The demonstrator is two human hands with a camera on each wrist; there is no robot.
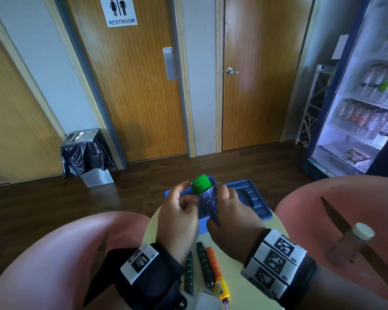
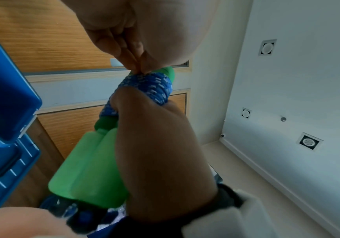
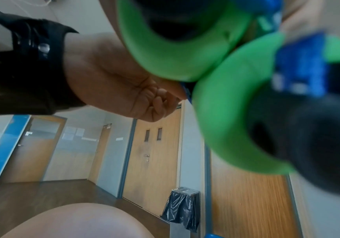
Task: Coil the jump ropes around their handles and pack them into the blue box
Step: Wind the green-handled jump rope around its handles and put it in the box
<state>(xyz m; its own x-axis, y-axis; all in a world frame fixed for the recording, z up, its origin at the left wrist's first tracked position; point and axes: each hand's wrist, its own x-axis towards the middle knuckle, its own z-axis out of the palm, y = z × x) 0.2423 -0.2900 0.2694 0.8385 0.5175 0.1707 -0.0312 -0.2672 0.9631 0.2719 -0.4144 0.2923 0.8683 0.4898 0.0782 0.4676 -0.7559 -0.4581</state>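
Observation:
A jump rope with two green foam handles [image 1: 201, 183] is held up over the blue box [image 1: 258, 202]. Its blue patterned rope [image 1: 210, 202] is coiled around the handles. My right hand [image 1: 222, 195] grips the coiled bundle, and the left wrist view shows it wrapped round the blue rope [image 2: 150, 87] above the green handles [image 2: 89, 169]. My left hand [image 1: 190, 195] pinches the rope at the coil's far end, its fingertips [image 2: 138, 69] pressed together. The right wrist view shows the handle ends [image 3: 185, 56] close up and blurred, beside my curled left hand [image 3: 155, 99].
On the pale yellow round table [image 1: 150, 231], near my wrists, lie a black-and-green pair of rope handles [image 1: 204, 262] and an orange handle [image 1: 215, 269]. Pink chairs [image 1: 54, 253] flank the table. A white-capped bottle [image 1: 356, 236] rests on the right one.

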